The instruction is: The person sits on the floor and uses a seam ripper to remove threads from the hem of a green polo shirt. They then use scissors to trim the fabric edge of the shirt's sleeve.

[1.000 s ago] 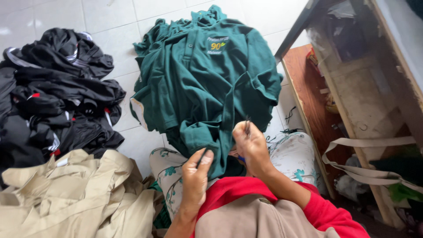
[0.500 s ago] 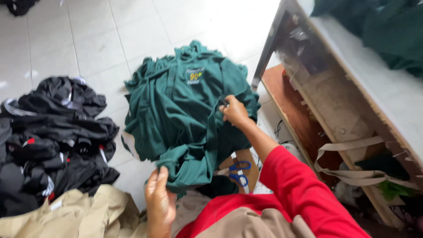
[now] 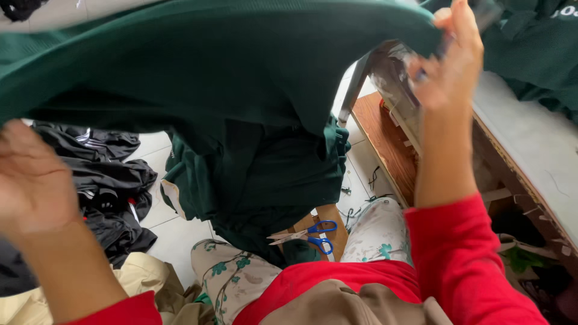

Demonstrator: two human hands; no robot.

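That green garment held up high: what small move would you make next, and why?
Probably swing it right and lay it on the table. Both the left hand and the right hand hold the green garment raised and spread, clear of the green pile below, and more green cloth already lies on that table.

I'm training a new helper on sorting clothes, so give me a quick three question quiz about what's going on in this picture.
1. True or false: both hands hold the dark green garment lifted up in front of the camera.
2. Which tool lies between the person's knees? A) blue-handled scissors B) a stapler C) an iron
3. Fill in: the pile of clothes on the floor at the left is ____ in colour.

Key
1. True: the left hand and the right hand each grip an end.
2. A: the blue-handled scissors lie there, untouched.
3. Black: the black pile lies on the tiled floor.
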